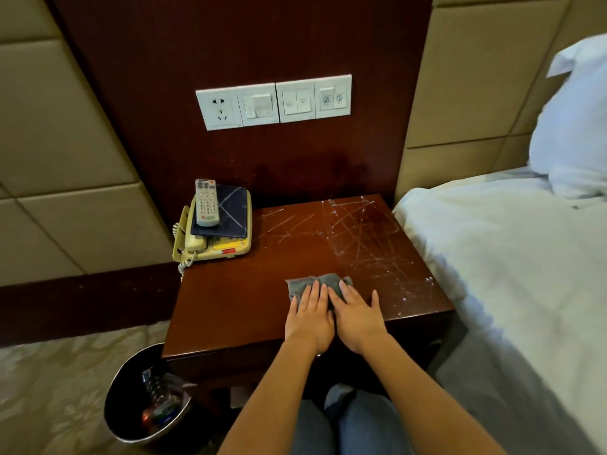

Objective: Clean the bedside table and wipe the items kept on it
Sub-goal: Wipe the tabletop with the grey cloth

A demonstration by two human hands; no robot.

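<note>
A dark wooden bedside table [236, 300] carries white chalky streaks [358, 238] across its right and back part. A grey cloth [315, 282] lies near the front middle. My left hand [308, 318] and my right hand [356, 318] press flat on the cloth side by side, fingers straight. At the table's back left stands a cream telephone [226, 249]. A dark blue pad [230, 215] with white marks lies on the telephone, and a grey remote control [206, 202] lies on the pad.
A bed with white sheets [512, 257] and a pillow [574, 126] borders the table's right side. A dark waste bin [131, 405] holding rubbish stands on the carpet at the front left. Wall switches and a socket [272, 101] are above the table.
</note>
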